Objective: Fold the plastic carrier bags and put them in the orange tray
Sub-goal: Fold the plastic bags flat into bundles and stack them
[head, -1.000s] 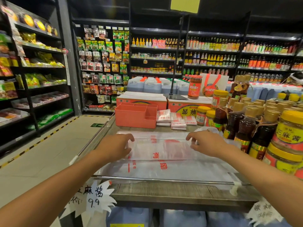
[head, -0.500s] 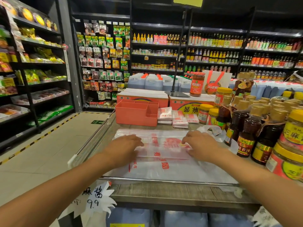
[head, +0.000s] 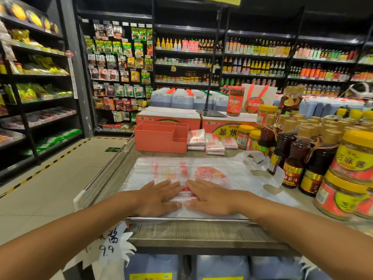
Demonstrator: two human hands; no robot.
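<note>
- The plastic carrier bag (head: 201, 170) lies flat on the counter, a thin, translucent white film with red print and fine creases. It is doubled over lengthwise into a long band.
- Its handle loops (head: 255, 158) bunch up crumpled at the right end, near the dark sauce bottles (head: 292, 158).
- The left hand (head: 159, 197) lies palm down on the near part of the bag. Its fingers are straight and together, pressing the film flat and gripping nothing.
- The right hand (head: 210, 197) mirrors it, flat and outstretched. Its fingertips almost meet those of the left hand at the bag's middle.
- The orange tray (head: 159, 138) is a smooth, moulded plastic box, rectangular, with inner dividers. It stands at the far side of the counter, beyond the bag and apart from it.
- Small folded bags (head: 210, 141) sit in squarish stacks on the counter, just beside the tray's right wall.
- The counter (head: 201, 233) is grey wood-grain board, with a shiny metal rail (head: 187, 219) along the near edge, under the bag's hem.
- Round jars with yellow lids (head: 353, 156) crowd the right side.
</note>
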